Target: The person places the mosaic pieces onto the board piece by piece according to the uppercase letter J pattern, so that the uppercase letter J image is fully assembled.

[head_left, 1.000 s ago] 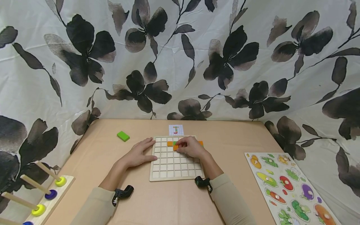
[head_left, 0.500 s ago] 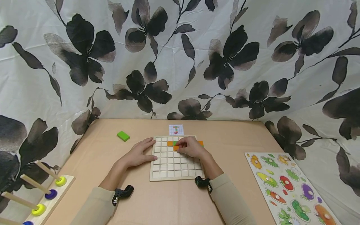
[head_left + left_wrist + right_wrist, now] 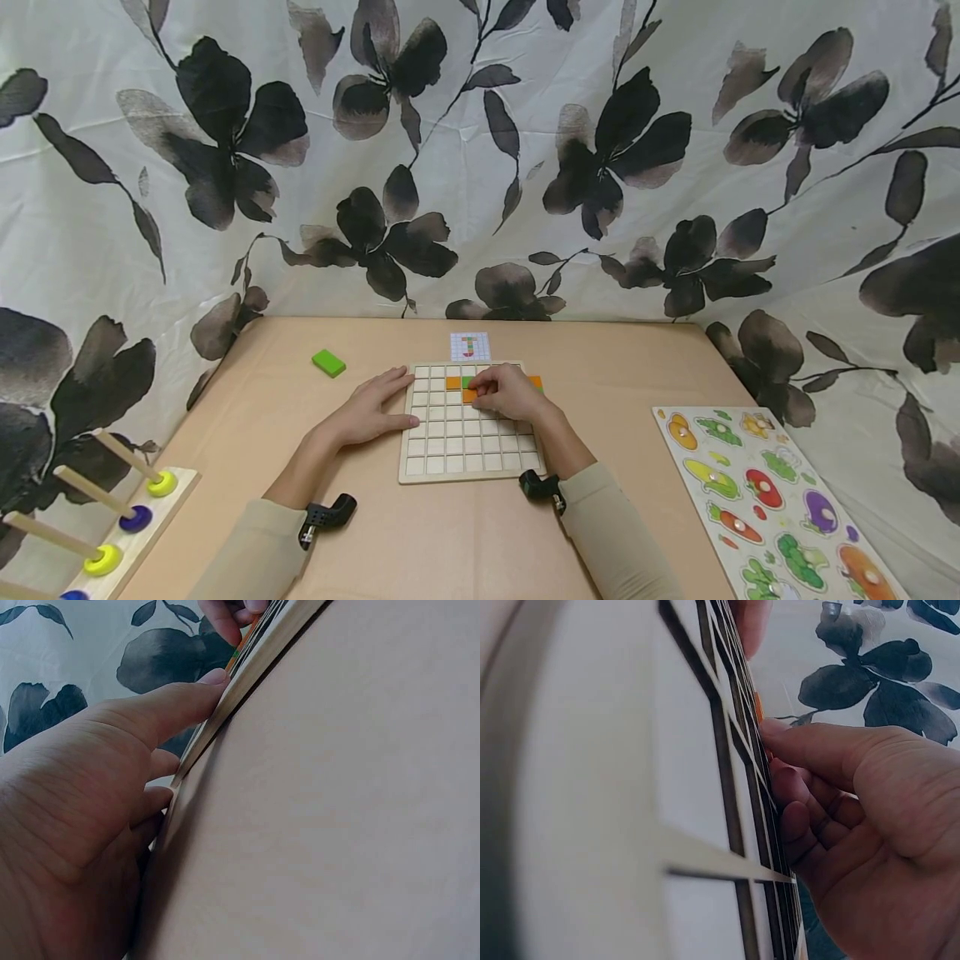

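A pale wooden grid board [image 3: 472,477] lies in the middle of the table in the head view. My left hand [image 3: 367,414] rests along its left edge, thumb and fingers stretched out against the frame. Over the upper rows my right hand [image 3: 513,393] has its thumb and fingers curled, pinching a small orange square tile [image 3: 468,397] at the board. Another orange tile [image 3: 453,383] sits to the upper left of it, with a green tile [image 3: 467,382] just above. Past the right wrist shows more orange [image 3: 536,382]. The right hand hides part of the board's upper right.
Behind the board lies a small pattern card [image 3: 469,347] with a coloured figure on a grid. A green block [image 3: 328,363] is at the back left. Pegs with rings stand on a wooden base [image 3: 168,508] at front left; a vegetable puzzle board [image 3: 750,492] lies at right.
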A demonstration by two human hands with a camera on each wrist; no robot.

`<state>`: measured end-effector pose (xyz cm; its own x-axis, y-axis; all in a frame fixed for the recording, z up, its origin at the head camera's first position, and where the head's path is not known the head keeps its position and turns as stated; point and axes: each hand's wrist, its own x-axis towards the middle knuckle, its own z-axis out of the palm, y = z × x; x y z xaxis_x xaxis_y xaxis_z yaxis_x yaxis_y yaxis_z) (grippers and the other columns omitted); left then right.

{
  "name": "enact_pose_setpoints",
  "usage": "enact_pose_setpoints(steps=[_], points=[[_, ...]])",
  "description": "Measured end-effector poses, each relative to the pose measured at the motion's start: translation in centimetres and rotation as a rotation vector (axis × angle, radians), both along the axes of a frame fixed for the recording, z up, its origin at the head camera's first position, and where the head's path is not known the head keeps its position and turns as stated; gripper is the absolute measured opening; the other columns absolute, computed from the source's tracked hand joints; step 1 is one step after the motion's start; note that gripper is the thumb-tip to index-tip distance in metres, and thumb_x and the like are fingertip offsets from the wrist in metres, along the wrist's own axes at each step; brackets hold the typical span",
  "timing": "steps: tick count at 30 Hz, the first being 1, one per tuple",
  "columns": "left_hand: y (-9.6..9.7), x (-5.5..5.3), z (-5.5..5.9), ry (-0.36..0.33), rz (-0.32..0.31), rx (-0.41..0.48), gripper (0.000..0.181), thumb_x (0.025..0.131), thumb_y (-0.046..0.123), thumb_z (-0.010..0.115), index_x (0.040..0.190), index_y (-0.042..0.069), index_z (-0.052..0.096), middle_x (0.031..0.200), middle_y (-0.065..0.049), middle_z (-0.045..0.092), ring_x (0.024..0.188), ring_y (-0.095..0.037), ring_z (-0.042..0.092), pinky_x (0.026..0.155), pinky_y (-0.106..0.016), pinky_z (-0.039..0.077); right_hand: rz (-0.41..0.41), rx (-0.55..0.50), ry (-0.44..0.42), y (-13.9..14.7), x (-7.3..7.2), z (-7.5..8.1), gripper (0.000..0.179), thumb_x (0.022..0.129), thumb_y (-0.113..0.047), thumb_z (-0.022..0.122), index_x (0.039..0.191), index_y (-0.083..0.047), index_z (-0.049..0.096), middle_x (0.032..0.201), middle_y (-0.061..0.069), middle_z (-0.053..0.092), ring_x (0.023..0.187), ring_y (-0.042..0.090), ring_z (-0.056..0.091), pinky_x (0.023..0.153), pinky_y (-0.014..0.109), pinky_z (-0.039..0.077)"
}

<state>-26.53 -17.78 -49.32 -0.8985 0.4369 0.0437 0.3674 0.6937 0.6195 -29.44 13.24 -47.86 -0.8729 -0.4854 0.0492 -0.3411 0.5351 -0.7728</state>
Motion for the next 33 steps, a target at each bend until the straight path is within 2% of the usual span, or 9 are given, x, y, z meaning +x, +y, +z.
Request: enact_pose_setpoints(steps=[7, 14, 24, 27, 33], points=[[0.0, 0.0, 0.1, -0.002, -0.004, -0.002, 0.089, 0.089, 0.054, 0.076, 0.159, 0.011, 0.044, 0.171, -0.016, 0.028, 0.159, -0.042, 0.02, 0.125, -0.067, 0.019, 0.011, 0.0, 0.015, 0.0, 0.2, 0.2, 0.025, 0.086, -0.009, 0.085, 0.11, -0.004, 0.078, 0.084, 0.0, 0.069, 0.07, 0.011, 0.056, 0.065, 0.021, 0.048], [0.0, 0.0, 0.0, -0.003, -0.002, -0.007, 0.089, 0.089, 0.054, 0.077, 0.159, 0.011, 0.043, 0.171, -0.016, 0.028, 0.16, -0.042, 0.02, 0.125, -0.067, 0.019, 0.036, -0.004, 0.008, 0.2, 0.2, 0.8, 0.03, 0.089, -0.008, 0.082, 0.118, -0.001, 0.076, 0.089, 0.003, 0.071, 0.074, 0.012, 0.058, 0.065, 0.021, 0.049], [0.1, 0.1, 0.1, -0.002, -0.003, -0.002, 0.089, 0.089, 0.053, 0.077, 0.159, 0.011, 0.043, 0.171, -0.016, 0.027, 0.159, -0.043, 0.02, 0.125, -0.067, 0.019, -0.037, -0.06, 0.047, 1.4, 0.7, 2.8, 0.035, 0.093, -0.009, 0.078, 0.126, 0.002, 0.072, 0.097, 0.006, 0.07, 0.081, 0.019, 0.059, 0.067, 0.025, 0.049], [0.0, 0.1, 0.1, 0.0, -0.006, 0.003, 0.089, 0.089, 0.053, 0.077, 0.159, 0.01, 0.043, 0.171, -0.017, 0.027, 0.159, -0.043, 0.02, 0.125, -0.067, 0.019, -0.059, -0.07, 0.063, 1.9, 0.7, 3.2, 0.036, 0.093, -0.01, 0.078, 0.127, 0.0, 0.072, 0.098, 0.006, 0.071, 0.081, 0.019, 0.059, 0.066, 0.025, 0.048], [0.0, 0.1, 0.1, 0.008, -0.013, 0.015, 0.089, 0.089, 0.053, 0.077, 0.159, 0.009, 0.044, 0.171, -0.018, 0.027, 0.158, -0.045, 0.021, 0.125, -0.067, 0.018, -0.094, -0.054, 0.083, 2.7, 0.6, 3.6, 0.036, 0.093, -0.014, 0.079, 0.126, -0.002, 0.073, 0.101, 0.004, 0.071, 0.085, 0.018, 0.059, 0.072, 0.026, 0.05]])
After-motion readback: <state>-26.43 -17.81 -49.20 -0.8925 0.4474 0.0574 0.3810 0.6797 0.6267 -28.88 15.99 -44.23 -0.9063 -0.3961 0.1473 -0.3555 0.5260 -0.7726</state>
